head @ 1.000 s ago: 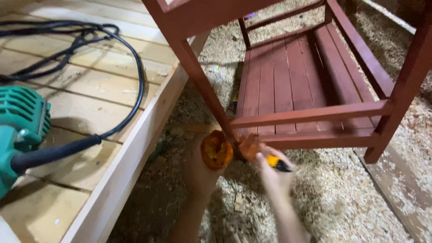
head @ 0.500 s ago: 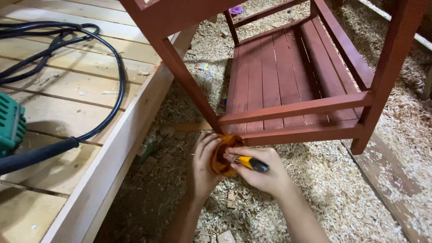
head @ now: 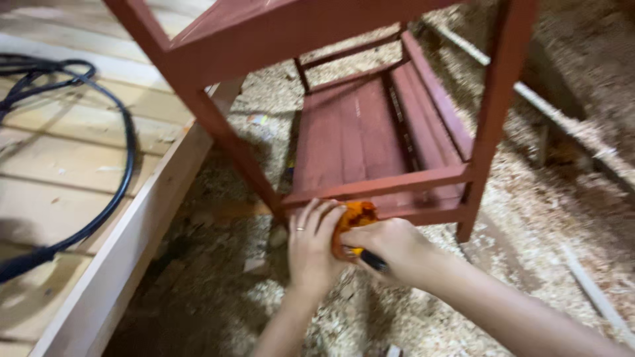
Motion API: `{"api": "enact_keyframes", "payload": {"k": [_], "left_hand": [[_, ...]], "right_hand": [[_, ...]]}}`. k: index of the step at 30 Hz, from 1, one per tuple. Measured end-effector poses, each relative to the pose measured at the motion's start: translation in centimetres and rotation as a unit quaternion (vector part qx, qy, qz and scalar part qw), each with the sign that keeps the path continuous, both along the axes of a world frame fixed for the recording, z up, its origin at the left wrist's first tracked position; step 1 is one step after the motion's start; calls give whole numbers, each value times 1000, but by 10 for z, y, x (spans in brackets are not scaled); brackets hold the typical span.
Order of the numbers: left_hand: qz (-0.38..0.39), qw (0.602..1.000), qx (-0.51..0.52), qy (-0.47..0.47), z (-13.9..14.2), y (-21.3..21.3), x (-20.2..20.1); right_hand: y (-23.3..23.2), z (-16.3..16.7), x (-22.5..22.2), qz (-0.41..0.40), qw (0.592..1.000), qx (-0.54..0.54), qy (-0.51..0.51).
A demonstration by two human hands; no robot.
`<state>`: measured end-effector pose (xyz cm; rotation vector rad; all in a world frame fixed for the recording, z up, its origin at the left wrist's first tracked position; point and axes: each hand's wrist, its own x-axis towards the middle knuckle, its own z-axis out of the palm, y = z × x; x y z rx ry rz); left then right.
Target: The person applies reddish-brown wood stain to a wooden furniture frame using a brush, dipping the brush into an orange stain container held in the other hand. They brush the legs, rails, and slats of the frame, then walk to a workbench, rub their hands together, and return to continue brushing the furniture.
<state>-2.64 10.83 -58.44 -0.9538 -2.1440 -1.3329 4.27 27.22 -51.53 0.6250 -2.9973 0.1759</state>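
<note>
Pressing an orange pad point(head: 354, 218) against the red rack point(head: 370, 139) at lower centre, left hand point(head: 309, 248) fingers spread, right hand point(head: 390, 248) gripping a yellow-handled tool point(head: 370, 259), best kept steady.

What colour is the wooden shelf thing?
The shelf frame is reddish-brown, clearest in the head view.
</note>
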Motion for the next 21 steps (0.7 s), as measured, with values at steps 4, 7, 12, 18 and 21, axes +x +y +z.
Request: {"api": "enact_keyframes", "payload": {"k": [4, 7, 12, 18, 21], "left_hand": [[-19, 992, 6, -128, 24, 48, 16], [-3, 990, -3, -141, 29, 72, 24], [6, 982, -37, -183, 19, 83, 32], [16, 984, -64, -169, 5, 75, 34], [4, 982, -50, -184, 6, 79, 33]], "right_hand": [[33, 36, 46, -67, 993, 89, 46], [48, 44, 82, -59, 975, 192, 98], [75, 17, 100, -82, 897, 411, 142], [108, -17, 73, -63, 842, 519, 134], [109, -18, 66, -116, 830, 534, 110]]}}
